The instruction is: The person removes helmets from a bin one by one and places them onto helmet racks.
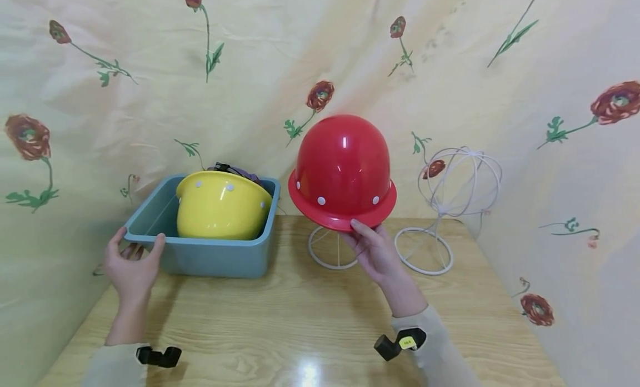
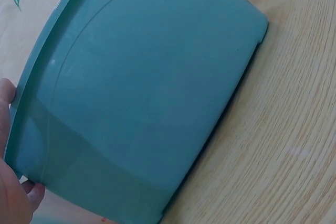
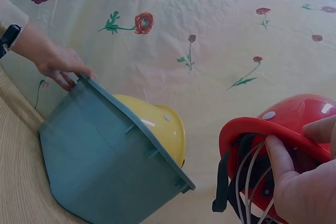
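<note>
My right hand (image 1: 374, 259) grips the front brim of a red hard hat (image 1: 342, 165), thumb on top and fingers underneath. This hat sits upright over a white wire stand, whose round base (image 1: 334, 267) shows below it; in the right wrist view, stand wires (image 3: 250, 182) run up inside the hat beside its dark strap (image 3: 222, 182). At the left, my left hand (image 1: 131, 273) holds the near left corner of a blue-green plastic bin (image 1: 215, 258) by its rim. A yellow hard hat (image 1: 222, 212) lies upside down and tilted in the bin.
A second white wire stand (image 1: 442, 211) with a globe-shaped top stands bare at the right. Behind the yellow hat, something purple and black (image 1: 242, 173) pokes above the bin's far rim. Flowered cloth (image 1: 260, 59) hangs behind the wooden table (image 1: 260, 326).
</note>
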Motion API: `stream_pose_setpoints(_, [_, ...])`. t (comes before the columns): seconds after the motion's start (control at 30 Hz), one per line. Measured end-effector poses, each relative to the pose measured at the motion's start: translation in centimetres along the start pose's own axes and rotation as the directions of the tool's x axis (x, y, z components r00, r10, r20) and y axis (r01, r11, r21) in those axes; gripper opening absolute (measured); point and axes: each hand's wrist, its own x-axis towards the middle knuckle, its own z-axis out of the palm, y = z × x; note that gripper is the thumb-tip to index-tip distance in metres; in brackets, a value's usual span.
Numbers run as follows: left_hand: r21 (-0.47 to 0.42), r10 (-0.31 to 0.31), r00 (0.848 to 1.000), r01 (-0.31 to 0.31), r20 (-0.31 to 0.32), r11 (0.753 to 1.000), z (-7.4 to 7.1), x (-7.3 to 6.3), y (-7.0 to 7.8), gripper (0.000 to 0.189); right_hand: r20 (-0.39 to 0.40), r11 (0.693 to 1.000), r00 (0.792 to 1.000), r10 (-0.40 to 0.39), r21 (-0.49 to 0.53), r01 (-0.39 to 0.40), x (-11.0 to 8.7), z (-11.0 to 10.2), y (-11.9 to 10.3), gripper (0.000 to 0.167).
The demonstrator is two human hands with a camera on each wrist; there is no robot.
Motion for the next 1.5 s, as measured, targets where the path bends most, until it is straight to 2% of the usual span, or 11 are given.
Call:
stream_pose_setpoints(0.17, [0.004,-0.002,1.000,0.002,0.002,1.000,0.2,-0.2,0.1,0.084,-0.011,1.000,1.000,0.017,-0.007,-0.017,0.0,0.0,-0.1,0.047])
stream_pose_setpoints(0.3, [0.020,0.019,1.000,-0.019,0.000,1.000,0.2,-0.2,0.1,0.084,-0.004,1.000,1.000,0.021,-0.008,-0.021,-0.2,-0.2,0.2,0.048])
stream_pose_setpoints(0.67, [0.039,0.016,1.000,-0.016,-0.007,0.999,0.0,-0.3,-0.1,0.084,0.150,0.999,0.989,-0.013,-0.034,0.019,-0.5,-0.7,2.1,0.043])
stream_pose_setpoints(0.93, [0.033,0.010,1.000,-0.009,-0.005,0.999,-0.1,-0.2,-0.1,0.084,0.189,0.994,0.982,0.029,-0.108,-0.008,-0.3,0.0,4.0,0.036])
stream_pose_setpoints(1.07, [0.040,0.013,1.000,-0.012,-0.005,0.999,-0.2,-0.3,-0.1,0.084,0.171,0.978,0.981,0.086,-0.200,-0.051,-0.2,1.1,4.7,0.038])
stream_pose_setpoints(1.17, [0.047,0.019,1.000,-0.018,-0.008,0.999,-0.3,-0.3,-0.2,0.084,0.174,0.949,0.976,0.133,-0.306,-0.075,-0.1,2.6,5.1,0.045])
stream_pose_setpoints(1.33, [0.042,0.020,1.000,-0.019,-0.019,0.999,-0.4,-0.2,-0.1,0.084,0.272,0.886,0.954,0.126,-0.463,0.014,0.4,6.0,5.8,0.045])
stream_pose_setpoints(1.4, [0.037,0.022,1.000,-0.022,-0.015,0.999,-0.3,-0.1,-0.1,0.085,0.304,0.875,0.946,0.114,-0.481,0.049,0.8,7.2,5.9,0.043])
stream_pose_setpoints(1.5, [0.042,0.026,1.000,-0.025,-0.012,0.999,-0.2,-0.2,0.0,0.085,0.311,0.870,0.944,0.110,-0.489,0.060,1.3,8.7,6.0,0.040])
